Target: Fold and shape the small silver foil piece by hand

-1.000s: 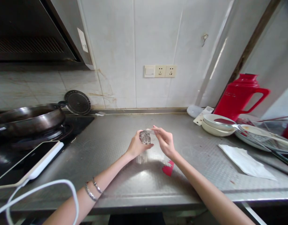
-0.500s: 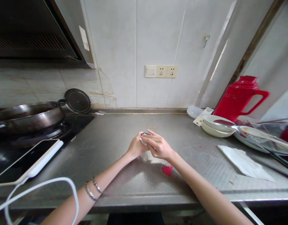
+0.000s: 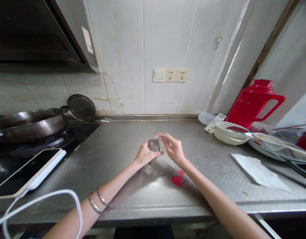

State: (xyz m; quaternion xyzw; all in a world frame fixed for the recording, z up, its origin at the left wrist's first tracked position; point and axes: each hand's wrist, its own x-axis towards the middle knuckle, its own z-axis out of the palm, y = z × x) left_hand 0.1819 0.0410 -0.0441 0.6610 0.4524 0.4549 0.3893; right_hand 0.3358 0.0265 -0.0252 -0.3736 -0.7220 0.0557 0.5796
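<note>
A small clear glass is in my left hand, whose fingers and thumb wrap round it over the middle of the steel counter. Just right of the glass, my right hand is raised with its fingers stretched out towards the rim. No object shows in its palm. On the counter below my right hand lies a small red piece with a jagged edge.
To the left are a pan on the stove, a phone and a white cable. Stacked bowls, a red thermos and a white tissue lie to the right.
My right hand has lifted off the glass and moved slightly right, uncovering its top. My left hand still holds the glass.
</note>
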